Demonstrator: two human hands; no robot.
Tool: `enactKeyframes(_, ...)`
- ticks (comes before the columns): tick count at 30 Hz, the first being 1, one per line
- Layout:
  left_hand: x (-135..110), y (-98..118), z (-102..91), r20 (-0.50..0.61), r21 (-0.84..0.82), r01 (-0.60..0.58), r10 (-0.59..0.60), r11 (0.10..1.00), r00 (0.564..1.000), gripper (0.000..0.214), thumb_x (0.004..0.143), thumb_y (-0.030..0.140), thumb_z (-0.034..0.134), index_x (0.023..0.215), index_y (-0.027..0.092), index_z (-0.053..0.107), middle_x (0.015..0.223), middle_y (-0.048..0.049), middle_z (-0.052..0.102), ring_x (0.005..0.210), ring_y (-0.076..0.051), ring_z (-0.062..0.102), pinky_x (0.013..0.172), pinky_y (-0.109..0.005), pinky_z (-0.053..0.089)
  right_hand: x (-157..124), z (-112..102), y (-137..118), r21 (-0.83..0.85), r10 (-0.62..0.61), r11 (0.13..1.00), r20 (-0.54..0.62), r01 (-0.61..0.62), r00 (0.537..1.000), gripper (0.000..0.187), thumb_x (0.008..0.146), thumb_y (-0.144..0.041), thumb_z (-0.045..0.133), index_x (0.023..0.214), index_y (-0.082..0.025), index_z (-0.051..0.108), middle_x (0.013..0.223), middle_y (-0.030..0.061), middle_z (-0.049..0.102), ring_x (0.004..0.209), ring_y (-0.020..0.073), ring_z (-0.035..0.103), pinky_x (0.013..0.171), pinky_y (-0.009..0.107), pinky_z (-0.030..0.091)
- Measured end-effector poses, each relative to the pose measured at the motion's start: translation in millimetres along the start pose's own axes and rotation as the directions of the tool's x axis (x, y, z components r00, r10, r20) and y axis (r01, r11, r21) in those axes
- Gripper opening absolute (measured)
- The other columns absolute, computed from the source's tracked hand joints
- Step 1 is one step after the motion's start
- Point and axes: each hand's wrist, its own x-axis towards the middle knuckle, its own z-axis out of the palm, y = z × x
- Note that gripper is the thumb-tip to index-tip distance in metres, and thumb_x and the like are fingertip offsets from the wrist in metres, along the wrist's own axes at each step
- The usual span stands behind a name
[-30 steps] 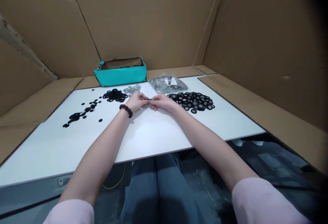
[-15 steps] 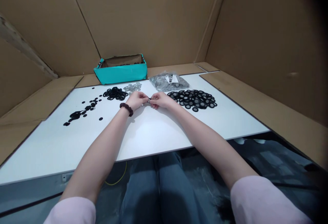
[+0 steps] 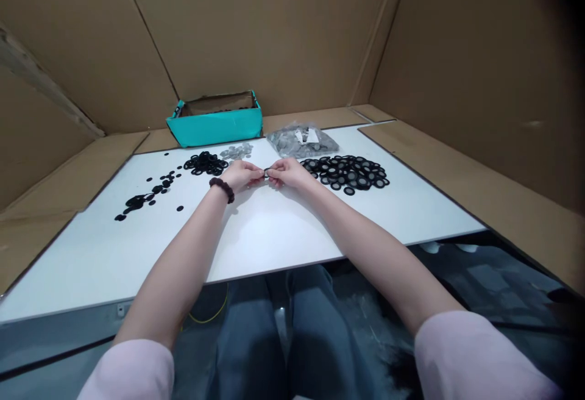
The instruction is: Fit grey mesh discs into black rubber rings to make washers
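Observation:
Between my fingertips is a small black ring, partly covered by the fingers. My left hand pinches its left side, and my right hand pinches the opposite side. Both hands are just above the white table. A heap of black rings lies left of my left hand, with clear, greyish discs behind it. Close to my right hand spreads a pile of black rings with grey centres.
At the back stands a teal-sided cardboard box holding dark pieces. A clear plastic bag of grey discs lies right of it. Small black discs are scattered on the left. Cardboard walls enclose the table.
The ring between my fingers now shows more plainly, turned towards the camera. My hands have risen slightly in the picture, while the camera view has shifted a little.

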Motion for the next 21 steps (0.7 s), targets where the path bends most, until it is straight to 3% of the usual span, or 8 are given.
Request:
enactKeyframes(4,8,-9,9.1,-0.047,-0.021,-0.019,0.018,1.000,0.999,0.012,0.074,0.011,0.065,0.062,0.010,0.062,0.055,-0.0046,0.063,0.049,-0.009,0.052,0.053,-0.024,0.041,-4,4,-2,0.056,0.088,0.995,-0.050,-0.085,0.995,0.032,0.085,0.001,0.055,0.055,-0.010,0.055,0.041,0.0004,0.054,0.034,0.0069,0.049,0.038,0.016,0.044)
enactKeyframes(7,15,-17,17.8,-0.152,0.018,-0.102,0.103,0.995,0.983,0.001,0.074,0.011,0.062,0.074,0.011,0.063,0.057,-0.0024,0.063,0.050,-0.010,0.054,0.054,-0.023,0.043,-5,3,-3,0.147,0.149,0.980,-0.069,-0.138,0.986,0.032,0.086,0.001,0.055,0.055,-0.009,0.056,0.044,0.0021,0.056,0.037,0.0070,0.051,0.042,0.016,0.048)
enactKeyframes(9,19,-21,19.8,-0.177,0.082,-0.166,0.178,0.983,0.968,0.010,0.072,0.012,0.063,0.082,0.012,0.065,0.058,-0.0010,0.063,0.051,-0.010,0.055,0.054,-0.022,0.043,-5,1,-4,0.212,0.168,0.965,-0.042,-0.155,0.985,0.030,0.087,0.001,0.054,0.058,-0.007,0.058,0.048,0.0032,0.058,0.040,0.0066,0.053,0.047,0.016,0.050)
enactKeyframes(14,24,-26,11.8,-0.162,0.272,-0.273,0.324,0.923,0.932,0.023,0.071,0.015,0.058,0.089,0.014,0.072,0.058,-0.0004,0.063,0.052,-0.011,0.053,0.055,-0.022,0.043,-3,-4,-5,0.184,0.177,0.964,0.089,-0.191,0.980,0.027,0.088,0.002,0.051,0.064,-0.006,0.059,0.054,0.0052,0.063,0.046,0.0078,0.058,0.049,0.017,0.052)
enactKeyframes(21,15,-16,7.0,-0.060,0.502,-0.367,0.456,0.783,0.888,0.028,0.075,0.015,0.052,0.091,0.015,0.074,0.079,-0.0053,0.071,0.072,-0.016,0.061,0.075,-0.028,0.047,-1,-4,-2,0.040,0.114,0.992,0.114,-0.120,0.987,0.022,0.086,-0.003,0.059,0.066,-0.010,0.056,0.055,0.0040,0.065,0.044,0.0083,0.059,0.047,0.018,0.052)
